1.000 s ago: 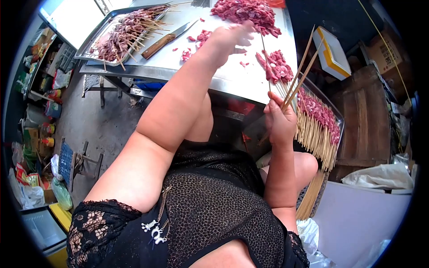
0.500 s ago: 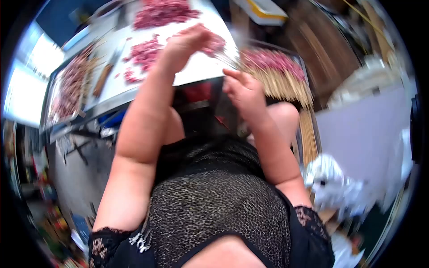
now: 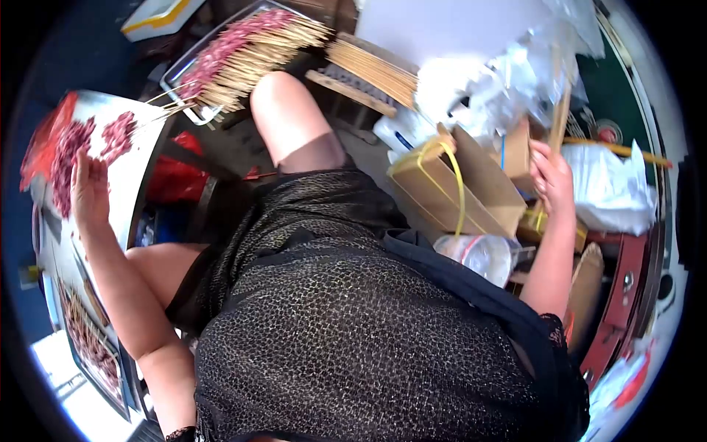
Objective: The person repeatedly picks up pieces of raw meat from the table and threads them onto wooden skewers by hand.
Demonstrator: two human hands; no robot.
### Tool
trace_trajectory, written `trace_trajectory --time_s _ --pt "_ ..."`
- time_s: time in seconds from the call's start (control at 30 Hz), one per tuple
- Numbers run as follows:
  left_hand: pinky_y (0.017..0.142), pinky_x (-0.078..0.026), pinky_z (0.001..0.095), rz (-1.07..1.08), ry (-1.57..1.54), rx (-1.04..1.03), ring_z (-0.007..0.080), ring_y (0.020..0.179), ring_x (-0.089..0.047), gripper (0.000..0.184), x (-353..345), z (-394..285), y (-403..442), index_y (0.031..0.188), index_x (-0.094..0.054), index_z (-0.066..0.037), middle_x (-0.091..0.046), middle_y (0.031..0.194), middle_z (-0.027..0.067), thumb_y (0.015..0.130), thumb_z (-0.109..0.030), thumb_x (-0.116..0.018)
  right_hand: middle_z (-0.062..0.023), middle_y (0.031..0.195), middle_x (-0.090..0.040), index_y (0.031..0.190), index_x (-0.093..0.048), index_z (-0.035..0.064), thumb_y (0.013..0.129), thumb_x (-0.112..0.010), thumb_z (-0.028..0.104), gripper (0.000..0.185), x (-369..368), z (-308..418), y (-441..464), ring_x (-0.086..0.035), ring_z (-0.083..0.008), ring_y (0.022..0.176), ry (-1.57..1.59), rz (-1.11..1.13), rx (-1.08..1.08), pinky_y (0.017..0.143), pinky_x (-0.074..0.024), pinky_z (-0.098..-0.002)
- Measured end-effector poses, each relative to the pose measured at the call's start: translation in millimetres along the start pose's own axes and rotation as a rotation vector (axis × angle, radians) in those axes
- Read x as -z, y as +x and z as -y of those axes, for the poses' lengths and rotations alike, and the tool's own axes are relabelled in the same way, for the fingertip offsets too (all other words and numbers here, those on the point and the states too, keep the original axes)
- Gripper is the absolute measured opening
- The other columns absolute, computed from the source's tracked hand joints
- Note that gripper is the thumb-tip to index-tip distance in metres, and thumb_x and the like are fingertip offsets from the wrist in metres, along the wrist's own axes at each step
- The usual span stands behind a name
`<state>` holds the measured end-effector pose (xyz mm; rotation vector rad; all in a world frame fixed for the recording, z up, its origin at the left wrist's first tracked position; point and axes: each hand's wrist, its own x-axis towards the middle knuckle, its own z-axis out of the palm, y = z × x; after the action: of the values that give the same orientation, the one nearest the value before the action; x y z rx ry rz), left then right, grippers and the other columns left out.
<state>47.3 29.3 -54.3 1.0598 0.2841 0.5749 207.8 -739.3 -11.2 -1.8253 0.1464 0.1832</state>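
My left hand (image 3: pixel 90 193) is raised over the white board (image 3: pixel 121 180) at the left, fingers stretched out with nothing visible in them. Beside it lies a pile of red meat pieces (image 3: pixel 66 158). A few skewers threaded with meat (image 3: pixel 118 136) rest at the board's far end, their bare sticks jutting past the edge. My right hand (image 3: pixel 554 177) is out to the right, fingers curled round a wooden stick (image 3: pixel 561 118). Plastic bags (image 3: pixel 508 85) hang about the stick's upper end; whether they are joined to it I cannot tell.
A metal tray (image 3: pixel 173 77) holds rows of meat skewers (image 3: pixel 236 59). Bare bamboo skewers (image 3: pixel 372 70) lie beside it. Between my knee and right hand stand an open cardboard box (image 3: pixel 479 180) and a clear plastic tub (image 3: pixel 490 258). Red drawers (image 3: pixel 622 298) are at far right.
My view has swung to the right. My right hand has left the skewers by the tray and closed round the wooden stick. My left hand has moved off the skewered meat and opened.
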Motion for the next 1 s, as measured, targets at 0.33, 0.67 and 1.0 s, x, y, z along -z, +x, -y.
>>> trace_trajectory --time_s 0.33,0.67,1.0 --pt "0.078 -0.052 0.0277 -0.022 -0.055 0.254 0.0153 0.086 -0.058 0.025 50.8 13.0 27.4 0.114 -0.053 0.0 -0.057 0.104 0.0092 0.092 -0.011 -0.049 -0.004 0.059 -0.051 0.093 -0.06 0.0092 0.091 -0.051 0.024 0.017 171.6 -315.5 -196.8 -0.05 -0.0183 0.046 -0.686 -0.878 -0.137 0.041 -0.0383 -0.031" --pt "0.077 -0.052 0.0251 -0.082 0.014 0.179 0.0144 0.086 -0.059 0.03 58.6 17.0 17.7 0.122 -0.05 -0.001 -0.059 0.099 0.0079 0.093 -0.005 -0.045 -0.0197 0.082 -0.059 0.101 -0.055 0.0002 0.089 -0.047 0.028 0.032 133.2 -437.9 -235.1 -0.058 -0.0325 0.075 -1.244 0.073 -0.608 0.066 -0.045 -0.0434" --pt "0.07 -0.05 0.0171 -0.218 -0.015 0.138 0.0088 0.081 -0.055 0.028 63.8 24.5 25.7 0.119 -0.055 -0.006 -0.057 0.104 0.0035 0.092 -0.011 -0.051 -0.0196 0.085 -0.058 0.094 -0.056 -0.0038 0.089 -0.045 0.017 0.024 33.0 -290.2 -33.0 -0.053 -0.0334 0.074 -1.161 -0.019 -0.425 0.065 -0.0418 -0.0436"
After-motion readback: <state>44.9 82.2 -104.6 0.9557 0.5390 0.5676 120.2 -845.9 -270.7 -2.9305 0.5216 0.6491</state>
